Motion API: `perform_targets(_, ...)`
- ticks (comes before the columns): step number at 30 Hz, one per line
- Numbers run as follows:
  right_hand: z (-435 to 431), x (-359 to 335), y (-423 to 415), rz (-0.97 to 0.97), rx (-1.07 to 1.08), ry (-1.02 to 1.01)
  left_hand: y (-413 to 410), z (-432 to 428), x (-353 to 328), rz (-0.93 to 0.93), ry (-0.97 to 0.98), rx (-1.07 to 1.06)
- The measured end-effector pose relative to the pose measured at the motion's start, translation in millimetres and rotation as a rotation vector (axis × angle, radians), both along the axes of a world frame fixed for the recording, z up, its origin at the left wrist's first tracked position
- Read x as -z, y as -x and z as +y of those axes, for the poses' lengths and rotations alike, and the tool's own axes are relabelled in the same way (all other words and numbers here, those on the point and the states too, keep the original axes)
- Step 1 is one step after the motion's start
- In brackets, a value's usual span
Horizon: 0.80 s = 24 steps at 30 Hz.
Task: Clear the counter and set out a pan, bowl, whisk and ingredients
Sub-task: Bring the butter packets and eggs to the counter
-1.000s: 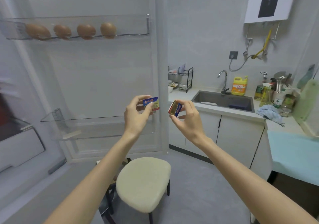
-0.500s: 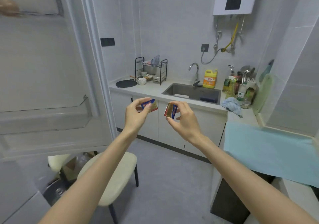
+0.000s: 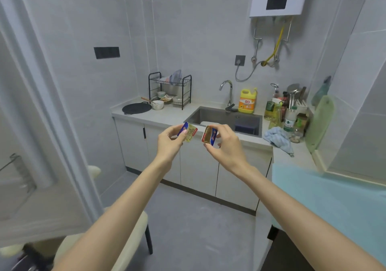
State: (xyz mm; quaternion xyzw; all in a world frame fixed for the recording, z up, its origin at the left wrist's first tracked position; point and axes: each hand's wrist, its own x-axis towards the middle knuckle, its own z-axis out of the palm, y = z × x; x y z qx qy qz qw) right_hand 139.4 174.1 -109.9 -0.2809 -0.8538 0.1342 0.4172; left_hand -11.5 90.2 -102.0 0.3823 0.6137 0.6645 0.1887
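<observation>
Tabletop by the sink is holding a black pan and a little white bowl, so that part is looking done. No whisk is showing clearly. Left hand is pinching the left pack and right hand is pinching the right pack, fingers clamped tight, up in the air near each other. Both packs are waiting to be set down.

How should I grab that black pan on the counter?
Take the pan by its front-left rim, reaching in from the counter's open front edge. It lies flat and shallow, and no long handle shows. The bowl stands close on its right and the rack is behind, so those sides look crowded.
</observation>
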Motion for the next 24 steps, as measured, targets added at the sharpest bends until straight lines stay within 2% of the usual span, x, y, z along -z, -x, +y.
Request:
perform_targets(11, 191.5, -0.9, 121.4, -0.084, 0.003, 0.051, 120.1, 200.1, 0.9, -0.161, 0.025, -0.010)
perform_targets(20, 329.6, 33.8, 212.6, -0.192, -0.033, 0.119, 216.3, 319.7, 40.6, -0.347, 0.122, -0.056)
perform_targets(24, 405.1, 54.9, 266.8, -0.236, -0.097, 0.145, 269.1, 384.3, 66.9, -0.375, 0.168, -0.115)
